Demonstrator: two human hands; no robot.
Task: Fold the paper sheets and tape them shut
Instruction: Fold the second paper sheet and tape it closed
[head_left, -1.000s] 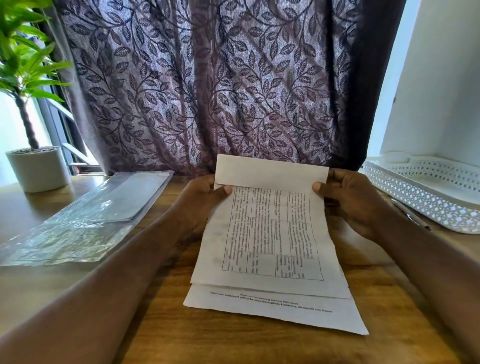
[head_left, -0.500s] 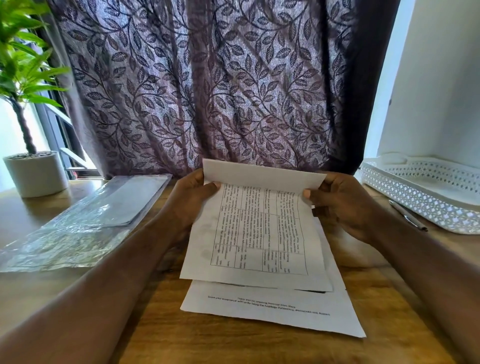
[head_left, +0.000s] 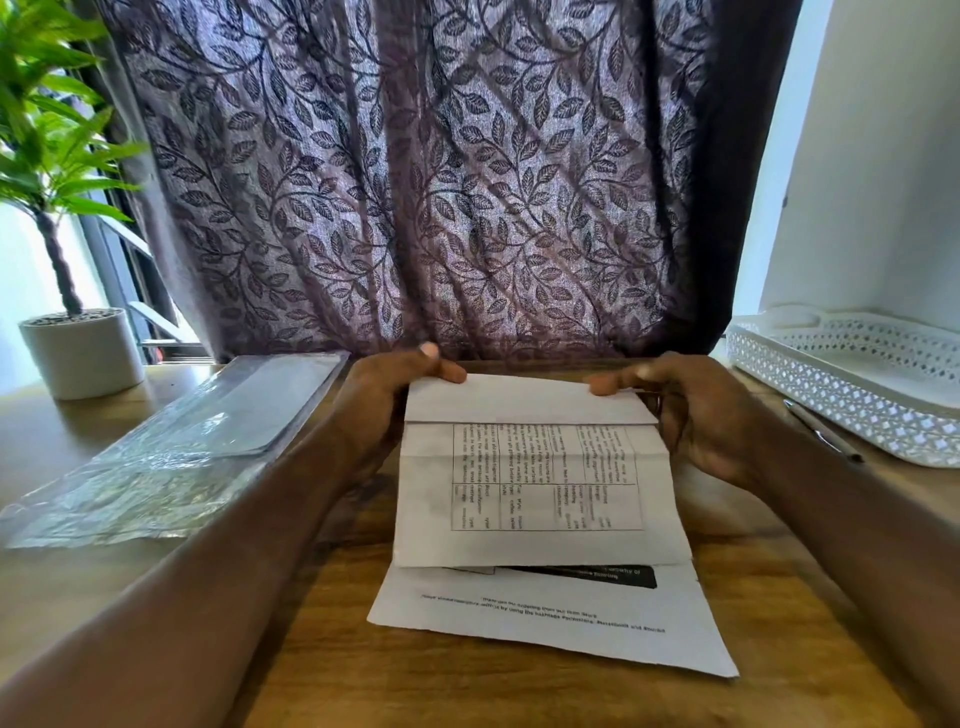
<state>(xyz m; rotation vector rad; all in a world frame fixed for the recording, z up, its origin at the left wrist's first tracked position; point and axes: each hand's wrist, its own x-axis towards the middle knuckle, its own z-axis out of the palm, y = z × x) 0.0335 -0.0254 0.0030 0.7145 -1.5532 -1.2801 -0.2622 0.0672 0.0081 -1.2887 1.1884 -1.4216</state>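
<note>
A white sheet printed with a table (head_left: 540, 493) is held above the wooden table, its far end folded over toward me as a blank flap. My left hand (head_left: 384, 400) pinches the flap's left corner between thumb and fingers. My right hand (head_left: 685, 410) pinches the right corner the same way. Beneath it a second printed sheet (head_left: 550, 618) with a black band lies flat on the wood, partly covered.
A clear plastic sleeve (head_left: 171, 457) lies at the left. A potted plant (head_left: 78, 348) stands at the far left. A white perforated tray (head_left: 852, 379) sits at the right, with a pen (head_left: 821, 431) in front of it. A leaf-patterned curtain hangs behind.
The folded flap has come further over the sheet toward me, shortening the visible printed part. The near end has lifted off the lower sheet, uncovering its black band.
</note>
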